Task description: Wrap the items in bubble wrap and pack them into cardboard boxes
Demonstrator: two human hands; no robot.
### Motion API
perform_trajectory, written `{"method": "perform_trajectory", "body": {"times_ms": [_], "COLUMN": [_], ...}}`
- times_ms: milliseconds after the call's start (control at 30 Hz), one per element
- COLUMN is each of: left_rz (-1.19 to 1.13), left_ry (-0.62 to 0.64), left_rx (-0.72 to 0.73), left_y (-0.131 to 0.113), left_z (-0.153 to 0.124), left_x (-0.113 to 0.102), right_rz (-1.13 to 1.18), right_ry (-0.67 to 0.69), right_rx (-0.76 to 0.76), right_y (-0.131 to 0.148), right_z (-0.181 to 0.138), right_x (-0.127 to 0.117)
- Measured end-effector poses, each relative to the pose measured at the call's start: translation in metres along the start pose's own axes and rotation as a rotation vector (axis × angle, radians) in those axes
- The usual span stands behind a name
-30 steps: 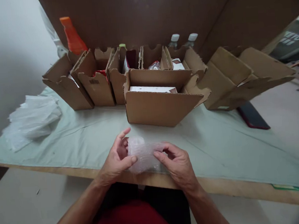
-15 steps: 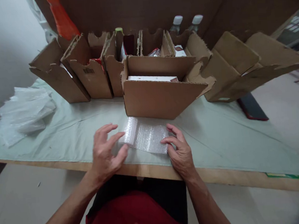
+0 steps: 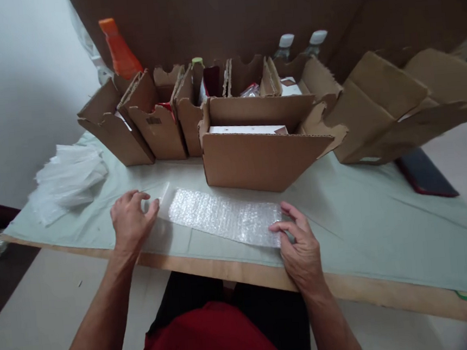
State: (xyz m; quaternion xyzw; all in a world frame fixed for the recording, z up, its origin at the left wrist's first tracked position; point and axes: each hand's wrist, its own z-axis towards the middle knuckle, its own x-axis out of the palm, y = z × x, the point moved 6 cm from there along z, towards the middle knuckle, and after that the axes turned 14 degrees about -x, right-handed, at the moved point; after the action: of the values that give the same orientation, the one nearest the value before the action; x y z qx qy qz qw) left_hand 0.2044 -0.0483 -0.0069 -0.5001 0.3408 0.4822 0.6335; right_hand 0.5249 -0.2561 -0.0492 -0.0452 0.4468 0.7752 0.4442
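Observation:
A strip of clear bubble wrap (image 3: 224,214) lies flattened on the cloth in front of me, with a smooth clear flap (image 3: 164,197) at its left end. My right hand (image 3: 301,245) grips the strip's right end between thumb and fingers. Beside the flap is my left hand (image 3: 133,219), fingers bent and the thumb apart from them; whether the thumb touches the flap is hard to tell. Just beyond the strip stands an open cardboard box (image 3: 257,162) with a white box (image 3: 248,130) inside.
Behind stands a row of open cardboard boxes (image 3: 156,135) with packets inside. Another carton (image 3: 371,114) stands at the right, near a dark flat object (image 3: 427,174). Clear plastic bags (image 3: 70,178) are piled at the left. An orange bottle (image 3: 120,51) rises behind the row.
The rolled left part of the bubble wrap has opened out into a longer flat strip. My left hand has moved left, while my right hand keeps its grip on the right end.

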Motion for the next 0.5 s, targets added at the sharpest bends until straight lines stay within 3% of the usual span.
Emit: {"method": "perform_trajectory", "body": {"times_ms": [67, 233, 400, 500], "left_rz": [-0.035, -0.005, -0.012, -0.022], "left_ry": [0.022, 0.133, 0.106, 0.111], "left_rx": [-0.019, 0.061, -0.007, -0.004], "left_y": [0.000, -0.025, 0.004, 0.017], "left_z": [-0.001, -0.008, 0.009, 0.009], "left_x": [0.001, 0.028, 0.026, 0.017], "right_rz": [-0.013, -0.021, -0.103, -0.199], "right_ry": [0.001, 0.002, -0.021, 0.095], "right_rx": [-0.004, 0.014, 0.063, 0.044], "right_y": [-0.002, -0.005, -0.019, -0.037], "right_z": [0.001, 0.000, -0.004, 0.000], "right_x": [0.002, 0.000, -0.033, -0.060]}}
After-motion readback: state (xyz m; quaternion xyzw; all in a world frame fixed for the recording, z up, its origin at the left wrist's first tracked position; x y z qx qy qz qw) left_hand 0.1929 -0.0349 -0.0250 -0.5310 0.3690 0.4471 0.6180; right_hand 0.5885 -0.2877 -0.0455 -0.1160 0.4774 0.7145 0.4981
